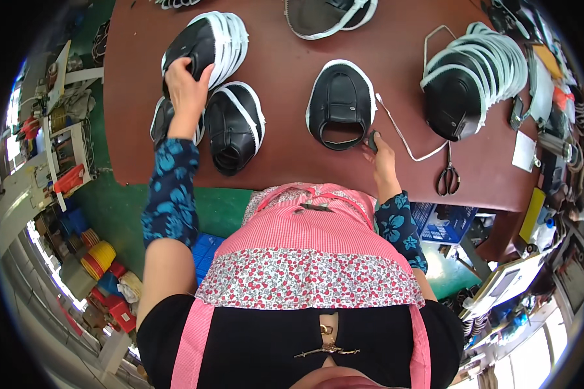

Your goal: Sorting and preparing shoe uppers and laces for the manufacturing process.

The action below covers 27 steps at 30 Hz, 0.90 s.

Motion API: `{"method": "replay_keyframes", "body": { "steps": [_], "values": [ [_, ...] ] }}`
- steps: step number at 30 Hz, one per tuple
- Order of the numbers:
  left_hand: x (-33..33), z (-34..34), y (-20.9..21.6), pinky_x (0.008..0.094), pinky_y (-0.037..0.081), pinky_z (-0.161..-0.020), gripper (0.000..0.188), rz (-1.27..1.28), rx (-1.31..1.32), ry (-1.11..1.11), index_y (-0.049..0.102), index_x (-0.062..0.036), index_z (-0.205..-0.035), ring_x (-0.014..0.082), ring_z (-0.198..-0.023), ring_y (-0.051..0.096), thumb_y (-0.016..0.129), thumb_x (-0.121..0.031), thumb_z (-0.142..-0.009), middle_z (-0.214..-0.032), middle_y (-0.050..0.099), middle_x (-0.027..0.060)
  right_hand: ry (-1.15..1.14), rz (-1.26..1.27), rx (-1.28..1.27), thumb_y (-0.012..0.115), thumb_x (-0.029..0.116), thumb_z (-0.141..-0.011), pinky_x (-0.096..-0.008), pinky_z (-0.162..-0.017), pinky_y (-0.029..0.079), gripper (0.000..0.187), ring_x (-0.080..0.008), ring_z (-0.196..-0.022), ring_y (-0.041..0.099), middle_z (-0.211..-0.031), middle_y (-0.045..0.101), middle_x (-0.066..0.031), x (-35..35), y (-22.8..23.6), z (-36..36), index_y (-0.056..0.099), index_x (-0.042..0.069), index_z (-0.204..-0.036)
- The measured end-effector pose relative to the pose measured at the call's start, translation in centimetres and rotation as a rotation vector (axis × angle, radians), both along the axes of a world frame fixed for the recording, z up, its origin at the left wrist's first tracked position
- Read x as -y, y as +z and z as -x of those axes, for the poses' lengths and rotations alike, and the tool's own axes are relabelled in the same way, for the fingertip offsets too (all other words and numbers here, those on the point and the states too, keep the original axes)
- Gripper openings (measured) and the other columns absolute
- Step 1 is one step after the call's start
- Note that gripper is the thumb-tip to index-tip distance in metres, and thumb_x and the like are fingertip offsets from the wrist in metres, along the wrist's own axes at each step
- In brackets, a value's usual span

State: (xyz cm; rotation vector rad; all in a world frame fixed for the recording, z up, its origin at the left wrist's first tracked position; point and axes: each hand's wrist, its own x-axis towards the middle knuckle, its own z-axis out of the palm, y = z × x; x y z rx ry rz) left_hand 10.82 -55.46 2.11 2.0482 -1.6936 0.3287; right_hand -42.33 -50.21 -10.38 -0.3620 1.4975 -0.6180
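Note:
At the left my left hand (187, 89) has its fingers curled on the front black shoe upper (189, 47) of a nested, white-edged stack. Its fingertips are partly hidden in the upper's opening. My right hand (384, 161) pinches a small dark object (372, 140), whose kind I cannot make out. It is beside the lower right edge of a single black shoe upper (339, 97), which lies flat with its opening toward me. Two more uppers, including a tilted black one (232, 123), lie just below the stack at the left.
A row of nested shoe uppers (457, 97) stands at the right. White cord (401, 134) curls across the brown table (285, 162). Black-handled scissors (447, 180) lie near its front edge. More uppers (318, 18) are at the far edge. A blue crate (442, 222) sits below.

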Motion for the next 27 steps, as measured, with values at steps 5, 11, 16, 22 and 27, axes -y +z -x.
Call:
{"method": "replay_keyframes", "body": {
  "steps": [5, 11, 16, 22, 27],
  "values": [
    [-3.8, 18.3, 0.1, 0.0486, 0.052, -0.091, 0.019, -0.079, -0.464, -0.209, 0.074, -0.0089, -0.106, 0.0351, -0.099, 0.069, 0.083, -0.020, -0.093, -0.103, 0.073, 0.0113, 0.103, 0.094, -0.093, 0.065, 0.041, -0.112, -0.0281, -0.077, 0.055, 0.038, -0.0133, -0.087, 0.073, -0.105, 0.078, -0.0052, -1.4, -1.2, 2.5, 0.076, 0.005, -0.121],
    [-8.4, 32.2, -9.2, 0.0485, 0.055, -0.096, 0.043, -0.608, -0.362, -0.628, 0.071, -0.0105, -0.123, 0.0350, -0.113, 0.069, 0.084, -0.035, -0.090, -0.119, 0.073, 0.0111, 0.291, 0.134, -0.128, 0.066, 0.042, -0.111, -0.0262, -0.072, 0.054, 0.042, -0.0121, -0.081, 0.073, -0.102, 0.079, -0.0072, -2.0, -0.5, 3.4, 0.077, 0.002, -0.117],
    [-8.9, 31.3, -5.4, 0.0445, 0.057, -0.085, 0.023, -0.424, -0.289, -0.542, 0.071, -0.0094, -0.113, 0.0310, -0.101, 0.072, 0.077, -0.023, -0.095, -0.110, 0.073, 0.0079, 0.388, 0.213, -0.023, 0.066, 0.043, -0.111, -0.0251, -0.064, 0.056, 0.044, -0.0152, -0.075, 0.075, -0.099, 0.079, -0.0107, -3.3, -1.5, 8.6, 0.075, 0.001, -0.116],
    [-11.4, 21.0, 11.2, 0.0519, 0.056, -0.075, 0.028, 0.000, -0.256, -0.169, 0.066, -0.0014, -0.116, 0.0448, -0.090, 0.069, 0.078, -0.019, -0.098, -0.100, 0.067, 0.0201, 0.372, 0.065, 0.031, 0.066, 0.044, -0.111, -0.0275, -0.060, 0.058, 0.043, -0.0190, -0.074, 0.078, -0.094, 0.080, -0.0135, -2.1, -0.2, 10.2, 0.073, 0.001, -0.111],
    [-8.1, 7.6, 11.1, 0.0503, 0.057, -0.084, 0.029, -0.097, 0.065, -0.138, 0.069, -0.0067, -0.123, 0.0404, -0.104, 0.070, 0.076, -0.022, -0.100, -0.124, 0.067, 0.0130, 0.929, 0.657, -0.596, 0.072, 0.039, -0.108, -0.0318, -0.068, 0.056, 0.043, -0.0215, -0.079, 0.075, -0.091, 0.078, -0.0120, -1.1, 4.6, 5.1, 0.073, -0.004, -0.117]
  ]
}}
